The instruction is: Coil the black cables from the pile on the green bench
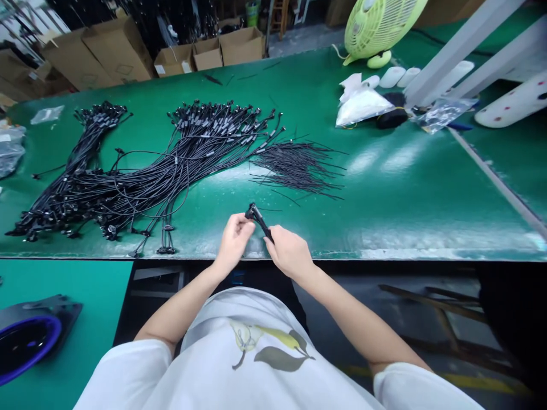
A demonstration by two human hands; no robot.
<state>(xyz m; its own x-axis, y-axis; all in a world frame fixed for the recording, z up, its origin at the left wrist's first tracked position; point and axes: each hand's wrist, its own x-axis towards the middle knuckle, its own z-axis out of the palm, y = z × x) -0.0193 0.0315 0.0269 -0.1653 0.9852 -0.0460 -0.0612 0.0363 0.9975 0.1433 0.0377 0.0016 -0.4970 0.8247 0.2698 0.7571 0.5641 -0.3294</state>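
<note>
black connector piece (258,220): above the near edge of the green bench (384,193), long axis slanting from upper left to lower right.
left hand (233,239): fingers curled on its upper-left end.
right hand (289,251): closed around the lower-right end.

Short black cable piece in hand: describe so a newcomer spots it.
On the green bench mat, find the near edge, nearer than the heaps of black cables. There left hand and right hand pinch one short black cable piece, the only one held.
</note>
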